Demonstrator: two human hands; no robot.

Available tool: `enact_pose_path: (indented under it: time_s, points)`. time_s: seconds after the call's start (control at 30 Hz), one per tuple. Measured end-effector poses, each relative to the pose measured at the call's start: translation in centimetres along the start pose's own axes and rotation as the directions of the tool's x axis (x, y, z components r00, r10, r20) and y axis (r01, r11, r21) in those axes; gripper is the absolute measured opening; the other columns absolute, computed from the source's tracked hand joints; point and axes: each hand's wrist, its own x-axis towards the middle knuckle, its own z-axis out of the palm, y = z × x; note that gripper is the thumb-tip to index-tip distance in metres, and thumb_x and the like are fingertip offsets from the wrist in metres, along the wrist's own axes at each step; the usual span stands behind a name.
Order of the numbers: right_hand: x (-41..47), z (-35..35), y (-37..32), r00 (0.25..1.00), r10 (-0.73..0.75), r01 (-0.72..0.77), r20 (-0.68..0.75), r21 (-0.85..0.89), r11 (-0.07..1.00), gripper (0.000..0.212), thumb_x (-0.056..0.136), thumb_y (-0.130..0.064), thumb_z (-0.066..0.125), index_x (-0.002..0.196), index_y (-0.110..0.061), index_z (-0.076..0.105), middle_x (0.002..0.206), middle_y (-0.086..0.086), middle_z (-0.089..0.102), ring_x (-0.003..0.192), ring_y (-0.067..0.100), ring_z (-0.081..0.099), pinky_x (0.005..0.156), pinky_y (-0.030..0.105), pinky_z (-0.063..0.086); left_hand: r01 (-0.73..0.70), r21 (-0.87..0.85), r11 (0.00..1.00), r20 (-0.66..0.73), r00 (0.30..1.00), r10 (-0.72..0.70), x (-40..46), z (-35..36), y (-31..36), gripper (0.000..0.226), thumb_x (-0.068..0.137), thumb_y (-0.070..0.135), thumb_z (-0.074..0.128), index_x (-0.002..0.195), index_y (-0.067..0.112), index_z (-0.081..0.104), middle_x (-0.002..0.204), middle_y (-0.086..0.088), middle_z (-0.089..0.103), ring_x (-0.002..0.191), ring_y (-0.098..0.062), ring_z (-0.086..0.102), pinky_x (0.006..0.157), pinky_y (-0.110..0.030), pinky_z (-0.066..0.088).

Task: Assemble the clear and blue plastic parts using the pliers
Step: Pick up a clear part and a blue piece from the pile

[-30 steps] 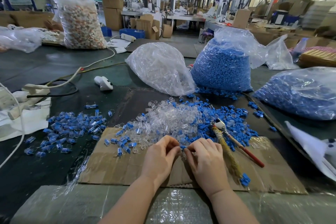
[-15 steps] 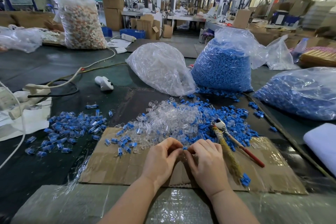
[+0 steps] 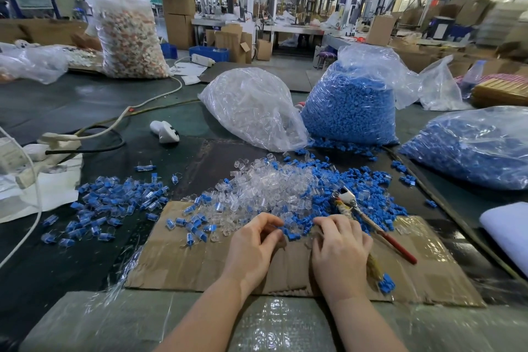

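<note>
Clear & blue plastic parts (image 3: 274,194) sit piled on the cardboard (image 3: 183,260). Hands were touching, now apart. Left hand (image 3: 254,248) pinches a blue bit; right hand (image 3: 340,248) is curled, can't tell what's in it. Pliers (image 3: 371,223) lie untouched beside it, so prob next part.

Pliers (image 3: 368,223) partly behind right hand (image 3: 340,251); its grip perhaps empty.

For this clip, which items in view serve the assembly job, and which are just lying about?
Job:
loose heap of clear plastic parts
loose blue plastic parts
red-handled pliers
pile of assembled blue-and-clear pieces
left hand
right hand

Lying about:
white handheld device
white power strip
</note>
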Motion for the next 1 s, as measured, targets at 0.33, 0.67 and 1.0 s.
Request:
enact_pose_path:
  time_s: [0.33,0.67,1.0]
  points:
    - [-0.09,-0.62,-0.35,0.949,-0.315,0.301,0.028,0.222,0.927,0.029,0.079,-0.033,0.048,0.095,-0.021,0.069,0.092,0.000,0.059,0.083,0.019,0.053,0.067,0.034,0.045,0.009,0.004,1.000,0.014,1.000,-0.009,0.17,0.08,-0.34,0.027,0.088,0.006,0.061,0.081,0.033,0.063,0.074,0.010,0.067,0.075,-0.002,0.064,0.072,-0.015,0.049]
    - [-0.11,0.20,-0.13,0.943,-0.330,0.329,-0.035,0.221,0.918,0.015,0.074,-0.024,0.068,0.089,-0.021,0.069,0.089,-0.001,0.059,0.082,0.016,0.047,0.069,0.031,0.043,-0.010,0.041,0.999,0.018,1.000,0.009,0.06,-0.15,0.03,0.024,0.087,0.008,0.062,0.081,0.030,0.063,0.073,0.008,0.066,0.070,0.002,0.060,0.066,-0.009,0.045]
    - [-0.11,-0.10,-0.25,0.942,-0.335,0.331,-0.024,0.229,0.915,0.015,0.081,-0.027,0.057,0.086,-0.020,0.070,0.089,0.001,0.060,0.080,0.019,0.054,0.067,0.033,0.045,-0.001,0.026,1.000,0.017,1.000,0.000,0.03,-0.13,0.24,0.022,0.083,0.006,0.066,0.079,0.028,0.063,0.076,0.002,0.067,0.072,-0.004,0.061,0.067,-0.010,0.046]
